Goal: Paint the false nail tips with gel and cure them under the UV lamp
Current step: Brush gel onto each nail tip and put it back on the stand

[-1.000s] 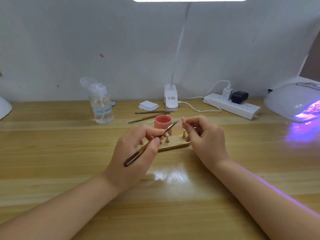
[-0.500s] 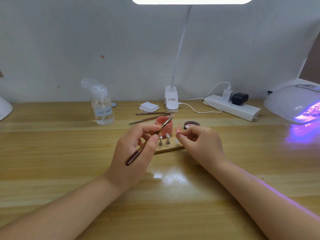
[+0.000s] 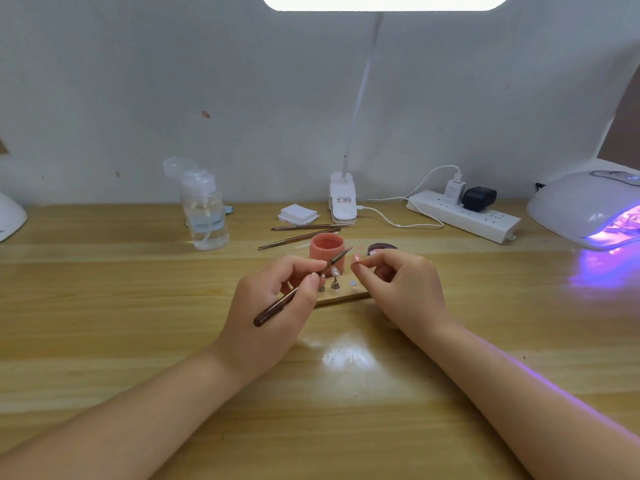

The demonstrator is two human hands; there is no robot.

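Note:
My left hand [image 3: 273, 306] grips a dark brown gel brush [image 3: 294, 292], its bristle tip pointing up-right beside the open pink gel jar [image 3: 327, 252]. My right hand [image 3: 401, 285] pinches a small pink nail tip [image 3: 356, 260] on its stand, held just right of the brush tip. Below them lies a wooden holder board [image 3: 343, 296] with two metal stands; one carries a pale nail tip [image 3: 335, 271]. The jar's dark lid [image 3: 381, 248] lies behind my right hand. The white UV lamp [image 3: 585, 206] glows purple at the far right.
A clear pump bottle [image 3: 204, 213] stands back left. Two spare brushes [image 3: 298, 233], a white pad stack [image 3: 298, 214], a clip lamp base [image 3: 343, 200] and a power strip [image 3: 464, 216] line the back of the wooden table [image 3: 104, 323]. A white object [image 3: 10, 216] pokes in at left.
My right hand lifted the pink nail tip off the board and drew it left toward the brush tip. My left hand raised the brush slightly; the jar's lid came into view.

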